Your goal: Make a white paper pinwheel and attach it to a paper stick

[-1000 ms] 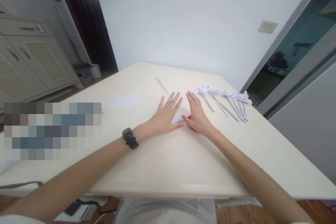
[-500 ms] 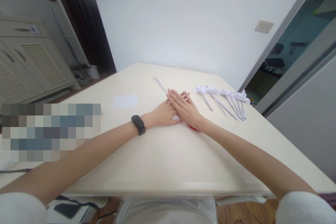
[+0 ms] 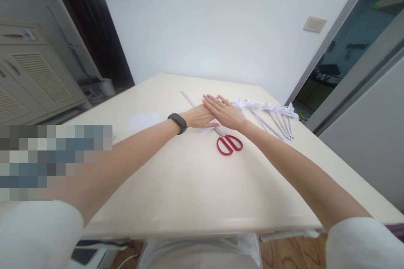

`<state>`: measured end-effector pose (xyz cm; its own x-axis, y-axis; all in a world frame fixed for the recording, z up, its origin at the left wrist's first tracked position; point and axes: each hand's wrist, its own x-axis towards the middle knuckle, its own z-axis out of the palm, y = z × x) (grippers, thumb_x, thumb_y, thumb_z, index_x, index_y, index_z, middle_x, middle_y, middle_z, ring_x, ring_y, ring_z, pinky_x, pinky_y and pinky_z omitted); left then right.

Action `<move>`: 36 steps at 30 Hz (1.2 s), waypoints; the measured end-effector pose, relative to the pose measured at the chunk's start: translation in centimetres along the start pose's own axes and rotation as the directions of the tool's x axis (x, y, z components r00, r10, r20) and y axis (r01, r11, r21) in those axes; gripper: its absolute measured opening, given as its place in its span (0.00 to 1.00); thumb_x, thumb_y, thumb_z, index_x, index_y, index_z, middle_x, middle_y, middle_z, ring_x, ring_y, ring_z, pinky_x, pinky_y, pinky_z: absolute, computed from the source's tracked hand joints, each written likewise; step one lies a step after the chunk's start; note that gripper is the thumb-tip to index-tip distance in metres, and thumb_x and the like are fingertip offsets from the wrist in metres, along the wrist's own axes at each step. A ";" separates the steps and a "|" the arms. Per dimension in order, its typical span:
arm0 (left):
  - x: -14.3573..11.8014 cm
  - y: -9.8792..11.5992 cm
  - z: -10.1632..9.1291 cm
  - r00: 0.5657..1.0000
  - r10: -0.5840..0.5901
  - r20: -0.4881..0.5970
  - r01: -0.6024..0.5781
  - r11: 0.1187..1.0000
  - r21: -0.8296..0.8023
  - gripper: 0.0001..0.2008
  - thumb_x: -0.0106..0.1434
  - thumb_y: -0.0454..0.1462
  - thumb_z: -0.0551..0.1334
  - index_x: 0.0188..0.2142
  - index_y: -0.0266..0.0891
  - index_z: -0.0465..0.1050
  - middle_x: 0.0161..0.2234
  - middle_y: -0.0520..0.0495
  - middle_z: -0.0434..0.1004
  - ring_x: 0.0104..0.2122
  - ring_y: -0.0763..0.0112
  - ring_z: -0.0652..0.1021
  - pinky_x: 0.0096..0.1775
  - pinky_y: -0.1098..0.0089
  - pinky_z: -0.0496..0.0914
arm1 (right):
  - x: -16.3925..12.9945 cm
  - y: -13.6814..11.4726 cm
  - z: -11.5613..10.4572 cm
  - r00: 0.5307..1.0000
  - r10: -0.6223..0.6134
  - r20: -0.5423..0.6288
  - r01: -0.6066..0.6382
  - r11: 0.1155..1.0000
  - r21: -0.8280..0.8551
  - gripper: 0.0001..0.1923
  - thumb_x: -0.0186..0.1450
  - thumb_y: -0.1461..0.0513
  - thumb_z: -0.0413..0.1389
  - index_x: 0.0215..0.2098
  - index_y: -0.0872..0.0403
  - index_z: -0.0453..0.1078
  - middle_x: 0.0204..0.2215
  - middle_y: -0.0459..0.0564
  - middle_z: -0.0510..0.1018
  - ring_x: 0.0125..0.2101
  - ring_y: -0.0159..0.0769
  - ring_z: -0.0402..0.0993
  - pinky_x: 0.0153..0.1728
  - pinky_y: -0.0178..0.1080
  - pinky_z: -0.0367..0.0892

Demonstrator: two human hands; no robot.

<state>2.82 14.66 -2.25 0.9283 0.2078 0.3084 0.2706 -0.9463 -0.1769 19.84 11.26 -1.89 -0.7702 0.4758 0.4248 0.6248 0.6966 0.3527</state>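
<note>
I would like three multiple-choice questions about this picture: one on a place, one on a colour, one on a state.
1. Where do the scissors lie?
A. on the table, just nearer the person than the hands
B. on the floor
C. on the cabinet

2. What colour are the scissor handles?
A. blue
B. red
C. black

3. How are the two hands placed?
A. far apart, in fists
B. both lifted high above the table
C. flat, the right hand laid across the left hand

Answers:
1. A, the scissors rest on the tabletop below the hands in the picture.
2. B, both handle loops are red.
3. C, the right hand's stretched fingers overlap the left hand, over a white paper.
</note>
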 end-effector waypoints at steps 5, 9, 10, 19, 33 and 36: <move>0.8 -1.2 -1.6 1.000 -0.001 0.003 0.001 0.997 0.073 0.32 0.63 0.42 0.53 0.63 0.28 0.49 0.66 0.33 0.43 0.65 0.55 0.43 0.62 0.53 0.40 | 1.2 1.4 -0.8 1.000 -0.010 -0.025 0.010 1.000 0.004 0.33 0.63 0.71 0.40 0.66 0.62 0.42 0.66 0.57 0.47 0.66 0.39 0.35 0.64 0.50 0.37; 2.0 -2.4 -3.7 0.999 0.034 -0.021 -0.030 0.989 0.146 0.33 0.64 0.40 0.52 0.64 0.24 0.45 0.66 0.32 0.39 0.65 0.54 0.44 0.62 0.54 0.40 | 2.6 3.2 -1.9 0.999 -0.012 -0.039 0.011 1.000 -0.026 0.34 0.61 0.73 0.41 0.66 0.62 0.42 0.66 0.57 0.47 0.66 0.39 0.36 0.64 0.49 0.38; 2.4 -2.7 -4.3 0.999 0.026 -0.020 -0.023 0.986 0.167 0.34 0.63 0.39 0.52 0.64 0.24 0.44 0.66 0.32 0.39 0.65 0.54 0.43 0.62 0.54 0.40 | 2.9 3.6 -2.3 0.999 -0.011 -0.045 0.009 0.999 -0.042 0.34 0.60 0.73 0.40 0.66 0.63 0.43 0.66 0.57 0.47 0.66 0.39 0.36 0.64 0.48 0.39; 5.4 -3.2 -7.3 0.995 0.021 -0.094 0.003 0.968 0.249 0.32 0.63 0.35 0.49 0.65 0.25 0.42 0.66 0.35 0.42 0.66 0.58 0.44 0.62 0.55 0.39 | 3.6 5.2 -4.8 0.966 0.166 -0.197 -0.166 0.986 0.015 0.36 0.59 0.78 0.35 0.65 0.60 0.45 0.66 0.52 0.49 0.66 0.33 0.38 0.64 0.46 0.37; 4.7 -4.9 -4.1 0.982 -0.090 -0.164 0.121 0.973 0.196 0.33 0.62 0.35 0.49 0.65 0.27 0.41 0.66 0.36 0.45 0.65 0.53 0.44 0.61 0.49 0.36 | 5.2 5.3 -0.6 0.915 0.335 -0.223 -0.295 0.935 0.194 0.27 0.67 0.72 0.39 0.64 0.63 0.47 0.65 0.54 0.51 0.66 0.33 0.39 0.64 0.43 0.39; 4.5 -5.5 -3.7 0.975 -0.127 -0.184 0.154 0.978 0.138 0.33 0.62 0.36 0.49 0.65 0.26 0.42 0.66 0.37 0.44 0.65 0.55 0.44 0.62 0.50 0.36 | 6.1 6.1 0.3 0.915 0.341 -0.215 -0.294 0.930 0.222 0.27 0.66 0.73 0.37 0.64 0.64 0.47 0.65 0.54 0.51 0.66 0.35 0.39 0.64 0.46 0.38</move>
<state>4.53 19.92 3.53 0.8234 0.2770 0.4953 0.4426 -0.8597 -0.2549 18.87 18.56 2.64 -0.4643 0.5576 0.6881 0.7788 0.6270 0.0175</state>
